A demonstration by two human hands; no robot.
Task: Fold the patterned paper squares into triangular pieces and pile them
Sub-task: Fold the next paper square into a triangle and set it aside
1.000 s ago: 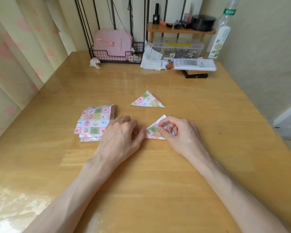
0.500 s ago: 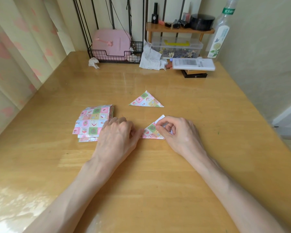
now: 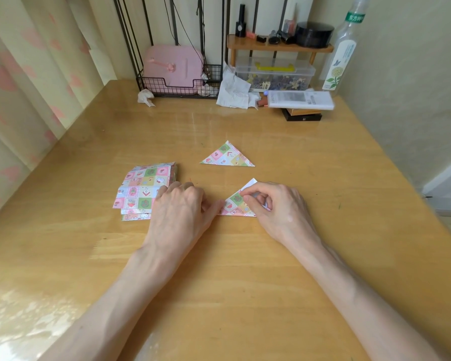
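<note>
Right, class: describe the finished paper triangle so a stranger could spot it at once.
Find the wooden table; look at its middle, beyond the left hand and right hand. The finished triangle lies alone, untouched, unlike the half-folded piece or the square stack.

A pale wooden desk [image 3: 245, 282] fills the view; at its far edge stands a black wire basket [image 3: 167, 87] holding a pink case [image 3: 172, 66]; a crumpled tissue [image 3: 146, 98] lies just left of the basket; crumpled white paper [image 3: 233, 91] sits at the basket's right; further right, a small wooden shelf [image 3: 279, 46] carries a round black tin [image 3: 314, 34], above a clear plastic box [image 3: 274, 76]; a flat white box [image 3: 300, 99] rests on a dark box [image 3: 301, 116]; a clear bottle [image 3: 343, 53] stands farthest right of the basket; a cream curtain [image 3: 24, 87] with pink shapes hangs well left of it.
</note>
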